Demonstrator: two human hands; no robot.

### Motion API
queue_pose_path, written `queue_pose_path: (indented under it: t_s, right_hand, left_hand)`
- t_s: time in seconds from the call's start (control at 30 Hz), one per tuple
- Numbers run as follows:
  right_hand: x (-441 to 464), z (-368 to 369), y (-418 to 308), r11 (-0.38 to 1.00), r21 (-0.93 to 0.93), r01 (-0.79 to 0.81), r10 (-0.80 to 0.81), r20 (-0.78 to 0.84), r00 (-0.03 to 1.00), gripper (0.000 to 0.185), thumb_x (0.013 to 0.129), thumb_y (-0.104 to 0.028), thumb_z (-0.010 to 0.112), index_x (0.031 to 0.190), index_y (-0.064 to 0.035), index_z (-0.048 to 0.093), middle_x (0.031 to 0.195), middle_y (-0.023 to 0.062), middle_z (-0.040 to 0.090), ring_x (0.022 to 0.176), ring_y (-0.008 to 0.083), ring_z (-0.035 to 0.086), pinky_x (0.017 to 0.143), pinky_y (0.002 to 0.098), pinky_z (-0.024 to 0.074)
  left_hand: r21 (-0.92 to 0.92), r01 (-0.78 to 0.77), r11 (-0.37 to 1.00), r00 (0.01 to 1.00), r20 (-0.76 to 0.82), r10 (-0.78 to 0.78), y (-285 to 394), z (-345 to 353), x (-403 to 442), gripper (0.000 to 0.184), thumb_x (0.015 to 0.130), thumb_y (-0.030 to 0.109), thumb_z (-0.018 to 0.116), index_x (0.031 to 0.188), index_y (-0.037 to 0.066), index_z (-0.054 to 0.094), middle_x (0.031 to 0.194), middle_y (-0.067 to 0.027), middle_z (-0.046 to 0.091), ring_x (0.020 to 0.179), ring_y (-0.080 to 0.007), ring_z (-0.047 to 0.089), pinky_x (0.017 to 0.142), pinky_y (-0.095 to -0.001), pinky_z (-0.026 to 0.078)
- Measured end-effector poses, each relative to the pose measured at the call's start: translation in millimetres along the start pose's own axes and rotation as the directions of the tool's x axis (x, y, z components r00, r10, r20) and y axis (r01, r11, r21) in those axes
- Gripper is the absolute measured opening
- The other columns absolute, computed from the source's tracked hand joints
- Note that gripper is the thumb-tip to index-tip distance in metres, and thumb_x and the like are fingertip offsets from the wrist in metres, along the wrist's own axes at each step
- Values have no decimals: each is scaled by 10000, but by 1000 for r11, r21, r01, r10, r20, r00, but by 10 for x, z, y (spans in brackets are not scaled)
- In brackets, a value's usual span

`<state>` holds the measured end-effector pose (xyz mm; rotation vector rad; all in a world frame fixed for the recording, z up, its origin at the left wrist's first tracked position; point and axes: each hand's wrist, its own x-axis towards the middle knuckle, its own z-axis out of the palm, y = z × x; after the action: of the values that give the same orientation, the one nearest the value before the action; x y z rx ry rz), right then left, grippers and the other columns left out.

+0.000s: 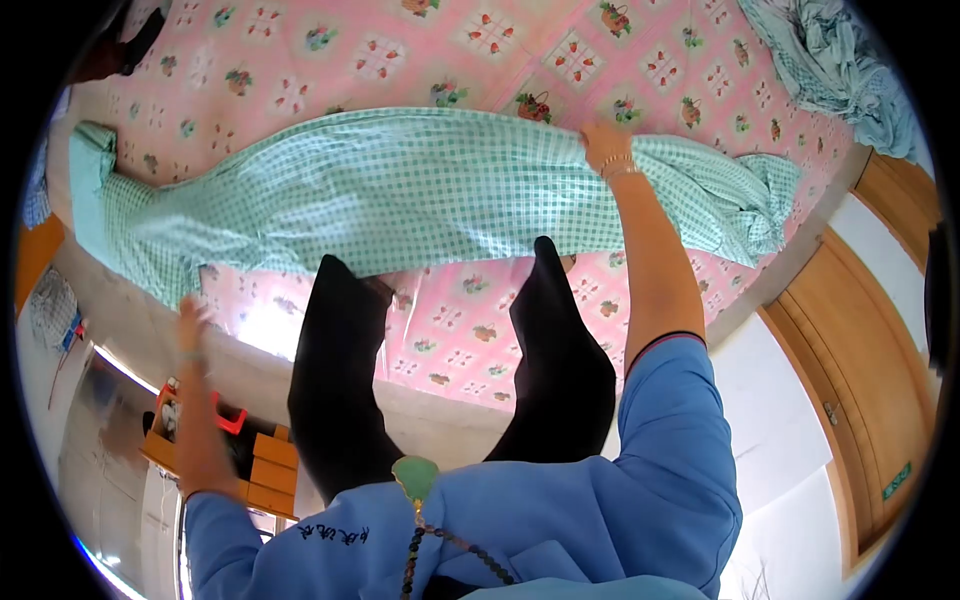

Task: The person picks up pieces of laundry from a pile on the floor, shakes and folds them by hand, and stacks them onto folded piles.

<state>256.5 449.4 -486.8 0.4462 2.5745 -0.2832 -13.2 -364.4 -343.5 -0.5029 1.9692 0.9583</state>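
Green gingham cloth (410, 195) lengthwise over pink fruit-print floor covering (460, 335), past left edge, nearly to right edge. Apparent step: straightening. Hands apart: right hand (606, 150) clamped on far cloth edge; left hand (192, 325) blurred, grip impossible to tell. Next, probably: smooth bunched right end.

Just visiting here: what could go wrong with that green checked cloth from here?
Creases: the checked cloth is bunched at its right end, so wrinkles might set. Snagging: the black trouser legs overlap its near edge in this view, so a knee could pin it. Skewing: the right hand holds the far edge, but the blurred left hand's grip is unclear, so pulling might be uneven.
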Motion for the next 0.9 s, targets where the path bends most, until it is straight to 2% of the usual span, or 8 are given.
queue_pose_path:
  t_s: [0.13, 0.17, 0.2, 0.3, 0.6, 0.73, 0.8, 0.9]
  right_hand:
    - [-1262, -570, -588, 872, 475, 115, -146, 29, 989, 86, 753, -79, 441, 812, -32, 483, 797, 201, 529, 761, 393, 499, 680, 449, 394]
    - [-1667, -830, -861, 842, 488, 230, -211, -95, 973, 90, 741, -74, 446, 814, -27, 469, 799, 188, 515, 746, 395, 493, 665, 453, 393]
    - [-2024, -1301, -1205, 803, 582, 130, -214, 77, 974, 101, 730, -79, 456, 809, -16, 453, 794, 180, 501, 736, 387, 493, 645, 451, 395]
    - [-2803, -2633, -2198, 731, 557, 393, -487, 22, 873, 119, 732, -80, 489, 836, -32, 459, 729, 142, 490, 678, 329, 511, 564, 406, 419]
    - [-3232, -4920, -4096, 242, 186, 952, -723, -619, 305, 179, 660, -98, 524, 830, -45, 502, 708, 48, 467, 646, 194, 511, 553, 292, 439]
    - [-3818, -5538, -5127, 90, 117, 989, -868, -478, 135, 181, 676, -134, 521, 838, -55, 525, 792, 42, 507, 694, 186, 515, 570, 296, 433]
    - [-3917, -5931, -5495, -156, -37, 987, -805, -575, -149, 200, 695, -124, 525, 877, -41, 527, 893, 74, 530, 783, 215, 531, 658, 321, 450]
    - [-3562, -6635, -5302, 206, -196, 959, -718, -696, 12, 225, 742, -78, 552, 961, -30, 525, 912, 96, 522, 851, 251, 500, 737, 350, 409]
  left_hand:
    - [-286, 9, 958, 754, 631, 182, 710, 3272, -1141, 310, 823, 102, 447, 1127, 45, 456, 1116, -90, 503, 947, -202, 530, 781, -311, 462]
    - [-9, 130, 991, 815, 571, -102, 503, 3852, -1366, 310, 824, 190, 479, 1104, 58, 485, 1112, -84, 507, 919, -226, 535, 801, -347, 442]
    - [-189, 470, 862, 714, 655, -246, 708, 4284, -1802, 324, 840, 269, 463, 1094, 73, 508, 1101, -72, 508, 892, -218, 534, 806, -365, 428]
    - [-302, 687, 661, 597, 753, -277, 1131, 4906, -2481, 409, 868, 336, 393, 1187, 84, 436, 1167, -66, 473, 1013, -198, 476, 876, -356, 387]
    - [-792, 269, 549, 877, 436, 200, 2655, 2410, -3151, 435, 868, 365, 384, 1194, 81, 429, 1172, -73, 471, 1019, -206, 476, 893, -354, 374]
    - [-787, 80, 612, 843, 381, 379, 3025, 1439, -3785, 446, 867, 377, 380, 1196, 79, 426, 1174, -76, 471, 1022, -210, 476, 900, -353, 368]
    - [-758, -27, 652, 800, 375, 469, 3200, 1063, -4077, 452, 867, 384, 378, 1198, 78, 424, 1175, -77, 471, 1024, -211, 476, 904, -352, 365]
    - [-702, -163, 694, 723, 394, 568, 3491, 648, -4425, 461, 867, 393, 375, 1200, 77, 422, 1177, -79, 470, 1026, -214, 476, 909, -352, 361]
